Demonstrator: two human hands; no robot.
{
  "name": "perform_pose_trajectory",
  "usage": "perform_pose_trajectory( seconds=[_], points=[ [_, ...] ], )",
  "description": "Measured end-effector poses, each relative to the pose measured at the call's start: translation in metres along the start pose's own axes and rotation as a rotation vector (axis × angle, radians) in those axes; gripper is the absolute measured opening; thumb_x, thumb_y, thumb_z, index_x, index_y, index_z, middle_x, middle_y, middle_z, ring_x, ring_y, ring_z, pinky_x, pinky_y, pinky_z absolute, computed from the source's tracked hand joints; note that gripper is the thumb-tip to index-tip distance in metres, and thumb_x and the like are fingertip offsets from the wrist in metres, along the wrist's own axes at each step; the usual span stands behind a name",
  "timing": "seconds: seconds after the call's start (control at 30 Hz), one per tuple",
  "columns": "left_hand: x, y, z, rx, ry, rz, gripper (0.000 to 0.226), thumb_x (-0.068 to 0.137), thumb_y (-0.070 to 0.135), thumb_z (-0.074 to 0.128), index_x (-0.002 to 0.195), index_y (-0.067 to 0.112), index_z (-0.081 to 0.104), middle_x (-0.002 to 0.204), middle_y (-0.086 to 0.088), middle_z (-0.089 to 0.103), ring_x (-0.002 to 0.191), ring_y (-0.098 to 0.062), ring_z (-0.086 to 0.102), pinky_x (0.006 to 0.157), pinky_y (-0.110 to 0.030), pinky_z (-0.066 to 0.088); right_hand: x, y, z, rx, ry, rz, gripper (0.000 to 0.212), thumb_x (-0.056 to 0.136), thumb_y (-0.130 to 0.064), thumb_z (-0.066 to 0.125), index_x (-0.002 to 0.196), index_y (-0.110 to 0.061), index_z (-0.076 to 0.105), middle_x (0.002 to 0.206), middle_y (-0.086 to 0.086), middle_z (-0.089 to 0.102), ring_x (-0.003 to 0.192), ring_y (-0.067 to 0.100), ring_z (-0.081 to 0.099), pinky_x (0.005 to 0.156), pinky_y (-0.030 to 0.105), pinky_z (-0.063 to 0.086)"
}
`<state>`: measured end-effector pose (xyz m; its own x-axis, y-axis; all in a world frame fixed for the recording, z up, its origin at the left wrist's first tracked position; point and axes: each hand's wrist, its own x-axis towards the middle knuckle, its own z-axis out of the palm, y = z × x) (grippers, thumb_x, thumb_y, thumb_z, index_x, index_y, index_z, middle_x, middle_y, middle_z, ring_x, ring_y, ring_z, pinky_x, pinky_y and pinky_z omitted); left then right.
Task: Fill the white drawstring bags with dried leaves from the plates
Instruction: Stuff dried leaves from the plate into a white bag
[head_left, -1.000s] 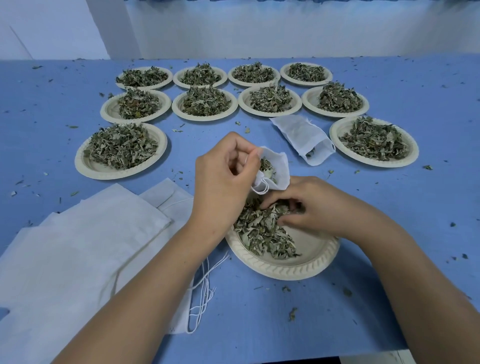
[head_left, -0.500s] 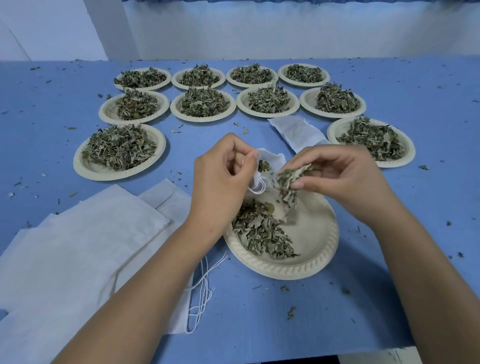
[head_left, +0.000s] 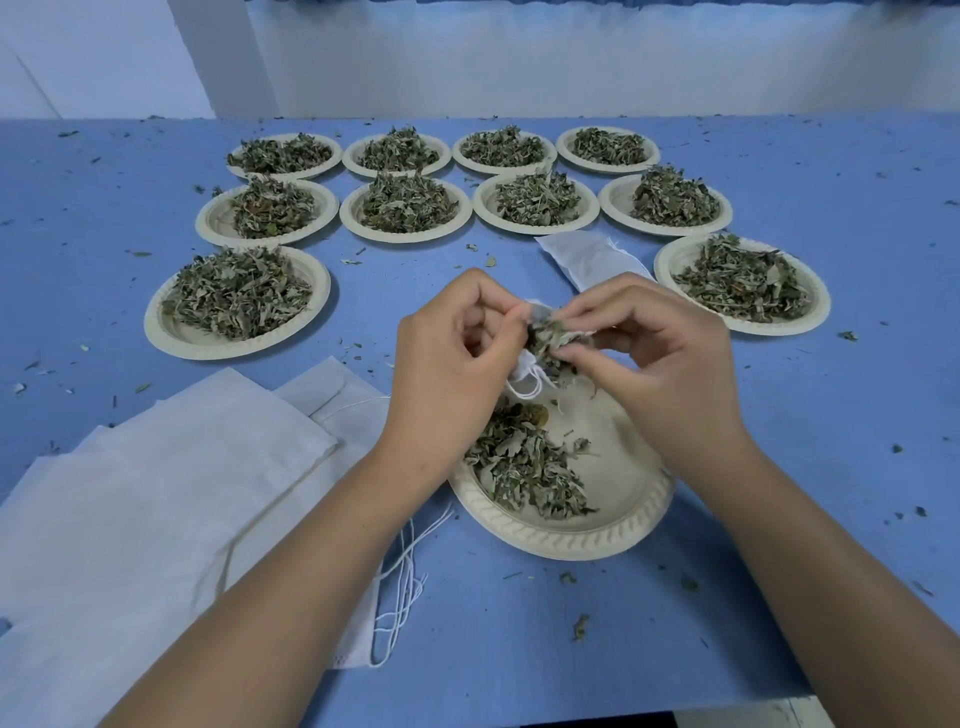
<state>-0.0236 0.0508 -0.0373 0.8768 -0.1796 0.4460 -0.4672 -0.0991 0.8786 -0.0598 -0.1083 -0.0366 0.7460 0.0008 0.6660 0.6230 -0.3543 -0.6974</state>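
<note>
Blue table (head_left: 779, 597) under a pale wall, littered with leaf crumbs. Near its front edge, about centre, sits the near plate (head_left: 613, 538), half bare, with dried leaves (head_left: 524, 462) heaped on its left side. Above that plate's far rim I see the small drawstring bag (head_left: 522, 370) held off the surface. The left hand (head_left: 457, 358) is curled, thumb and forefinger pinching the bag's rim. The right hand (head_left: 660, 358) has its fingertips bunched round a leaf clump (head_left: 550, 335) at the bag's mouth. The mouth faces right, toward that hand, and cord loops (head_left: 523, 389) hang beneath. The body is mostly hidden, so I cannot tell its long axis. A second bag (head_left: 592, 257) lies flat beyond the hands, long axis running far-left to near-right. Ten heaped plates (head_left: 171, 343) spread toward the far edge. Flat bags (head_left: 156, 493) are stacked at the near-left corner, loose cords (head_left: 405, 587) trailing.
</note>
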Motion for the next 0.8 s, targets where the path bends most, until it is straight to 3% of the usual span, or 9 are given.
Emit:
perform_pose_trajectory(
  seconds=[0.1,0.23,0.33,0.4,0.47,0.63,0.8],
  points=[
    [-0.001,0.001,0.001,-0.022,-0.015,0.000,0.023,0.093,0.010,0.064,0.075,0.024,0.058,0.052,0.004,0.055,0.050,-0.010,0.052,0.050,-0.021,0.040,-0.001,0.001,0.002,-0.266,-0.068,-0.163,0.007,0.076,0.006,0.076,0.081,0.004,0.071,0.083,0.012,0.069,0.078,0.014,0.065,0.074,0.021,0.054],
    [-0.003,0.002,0.002,-0.027,-0.040,0.000,0.018,0.092,0.011,0.065,0.076,0.016,0.060,0.052,0.006,0.055,0.049,-0.011,0.052,0.051,-0.021,0.041,-0.001,0.002,0.001,-0.347,-0.154,-0.135,0.011,0.078,0.002,0.075,0.088,0.001,0.074,0.089,0.009,0.072,0.082,0.020,0.067,0.078,0.029,0.054],
    [0.000,0.000,-0.001,-0.039,0.002,-0.024,0.018,0.093,0.013,0.064,0.077,0.017,0.060,0.054,-0.007,0.056,0.048,-0.017,0.050,0.048,-0.028,0.039,0.003,0.000,-0.008,-0.234,-0.262,-0.058,0.025,0.084,-0.013,0.072,0.107,-0.005,0.068,0.106,0.007,0.064,0.095,0.019,0.061,0.082,0.029,0.051],
    [0.002,0.000,-0.003,-0.043,0.033,-0.038,0.017,0.094,0.015,0.064,0.077,0.018,0.060,0.053,-0.004,0.056,0.048,-0.012,0.050,0.046,-0.024,0.039,0.005,0.001,-0.014,-0.173,-0.345,-0.022,0.045,0.078,-0.023,0.079,0.116,-0.008,0.062,0.115,0.009,0.055,0.099,0.022,0.057,0.083,0.030,0.050],
    [0.003,0.000,-0.004,-0.034,0.046,-0.044,0.019,0.093,0.014,0.064,0.076,0.021,0.060,0.052,0.003,0.054,0.048,-0.009,0.051,0.047,-0.020,0.038,0.006,0.003,-0.017,-0.193,-0.393,-0.017,0.054,0.070,-0.021,0.086,0.116,-0.008,0.061,0.116,0.010,0.051,0.097,0.021,0.056,0.083,0.032,0.051],
    [0.002,0.000,-0.003,-0.015,-0.004,-0.039,0.021,0.093,0.012,0.064,0.075,0.023,0.059,0.053,0.005,0.055,0.049,-0.008,0.052,0.050,-0.019,0.040,0.003,0.002,-0.008,-0.103,-0.239,-0.067,0.014,0.076,0.002,0.077,0.089,0.000,0.071,0.091,0.011,0.064,0.080,0.018,0.063,0.074,0.030,0.055],
    [-0.001,0.001,0.000,-0.030,-0.094,-0.006,0.015,0.093,0.013,0.065,0.078,0.016,0.061,0.056,-0.004,0.060,0.050,-0.015,0.056,0.052,-0.025,0.044,-0.002,0.000,0.002,-0.207,0.000,-0.136,0.006,0.078,0.008,0.074,0.081,0.003,0.072,0.081,0.011,0.065,0.076,0.014,0.065,0.072,0.023,0.055]
  ],
)
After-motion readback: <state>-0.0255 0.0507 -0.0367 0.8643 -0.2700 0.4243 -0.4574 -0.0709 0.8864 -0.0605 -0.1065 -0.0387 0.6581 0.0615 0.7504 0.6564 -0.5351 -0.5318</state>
